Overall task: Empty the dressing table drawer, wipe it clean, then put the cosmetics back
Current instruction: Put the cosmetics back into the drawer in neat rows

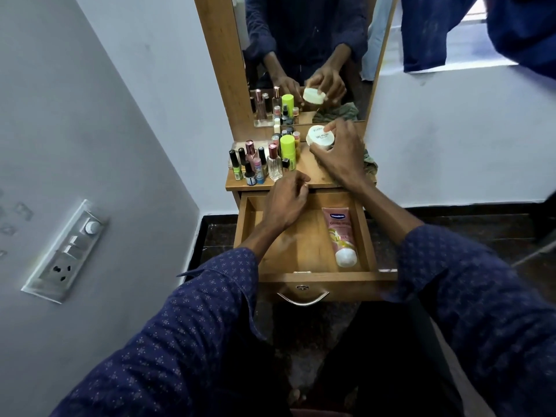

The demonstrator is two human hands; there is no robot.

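The wooden drawer (pixel 304 278) of the dressing table is pulled out towards me. A pink Vaseline tube (pixel 341 236) with a white cap lies along its right side. My right hand (pixel 340 155) grips a round white cream jar (pixel 319 137) above the table top, near the mirror. My left hand (pixel 287 200) hovers over the drawer's back edge with its fingers loosely curled and nothing in it. Several small bottles (pixel 261 161), among them nail polishes, a clear perfume bottle and a lime-green bottle (pixel 287 149), stand on the left of the table top.
A crumpled greenish cloth (pixel 370 165) lies at the table top's right edge, behind my right wrist. A mirror (pixel 304 49) in a wooden frame rises behind. A switch and socket panel (pixel 67 251) is on the left wall. A dark floor lies below.
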